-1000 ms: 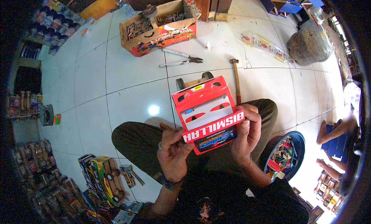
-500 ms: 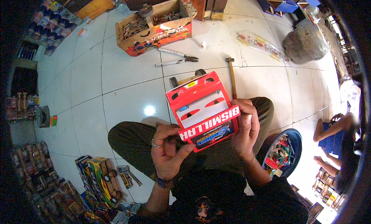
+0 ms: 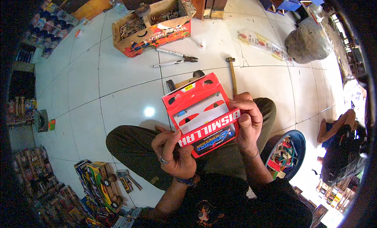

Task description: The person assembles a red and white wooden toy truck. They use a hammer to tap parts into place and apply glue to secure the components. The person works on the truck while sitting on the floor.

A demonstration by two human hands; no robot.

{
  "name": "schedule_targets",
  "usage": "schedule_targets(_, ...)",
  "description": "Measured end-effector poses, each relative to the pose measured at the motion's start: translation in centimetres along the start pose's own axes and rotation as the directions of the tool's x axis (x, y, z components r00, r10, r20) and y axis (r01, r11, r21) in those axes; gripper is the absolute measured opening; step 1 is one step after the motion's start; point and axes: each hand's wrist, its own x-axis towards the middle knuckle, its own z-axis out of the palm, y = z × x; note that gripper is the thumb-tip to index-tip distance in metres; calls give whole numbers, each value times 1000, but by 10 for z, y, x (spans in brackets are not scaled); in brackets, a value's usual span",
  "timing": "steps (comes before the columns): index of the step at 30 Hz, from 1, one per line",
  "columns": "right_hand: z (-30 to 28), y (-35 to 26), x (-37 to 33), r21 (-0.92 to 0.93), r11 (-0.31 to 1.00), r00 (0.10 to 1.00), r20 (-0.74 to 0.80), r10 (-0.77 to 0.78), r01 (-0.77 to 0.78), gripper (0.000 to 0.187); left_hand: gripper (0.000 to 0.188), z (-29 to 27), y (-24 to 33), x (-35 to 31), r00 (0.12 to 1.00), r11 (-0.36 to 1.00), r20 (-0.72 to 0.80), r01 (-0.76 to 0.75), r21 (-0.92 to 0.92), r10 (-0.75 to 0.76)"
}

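Above my lap I hold a red toy truck [image 3: 204, 106] with black wheels at its far end. Its front carries a white windscreen panel with red eye shapes, a strip of white lettering and a black panel with blue print. My left hand [image 3: 174, 155], a ring on one finger, is closed at the near left corner. On the right edge, my right hand [image 3: 248, 124] grips with the thumb on the near side and fingers behind. Just beyond the right hand a hammer [image 3: 232, 76] lies on the tiles.
Pliers [image 3: 178, 56] and a marker [image 3: 169, 64] lie ahead, before a wooden box [image 3: 157, 35] of small pieces. A blue tub [image 3: 300, 149] of coloured scraps stands right. Toy trucks [image 3: 102, 184] and tools [image 3: 127, 181] sit at left. Another person [image 3: 341, 149] sits far right.
The truck has shifted slightly left in the picture, along with the whole scene. My left hand's fingers have curled further at the truck's corner. The person at right has leaned and moved.
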Motion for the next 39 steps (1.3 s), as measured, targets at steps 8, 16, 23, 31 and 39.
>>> schedule_targets(8,2,-1,-2,62,997,998,-20,52,-51,40,39,6,-8,0,996,997,-45,-75,-5,74)
schedule_targets(16,2,-1,-2,109,991,997,-12,78,-76,34,39,4,-11,1,994,995,-28,-102,9,102)
schedule_targets(23,3,-3,-1,77,992,995,-16,98,-97,28,36,5,-11,2,991,991,-36,-127,30,128)
schedule_targets(31,6,-6,-3,129,974,979,-64,194,-184,32,40,4,-17,4,980,981,-32,-194,12,194)
schedule_targets(39,3,6,-10,273,956,992,-30,125,-112,52,55,-6,-6,-10,998,997,37,-40,-65,43)
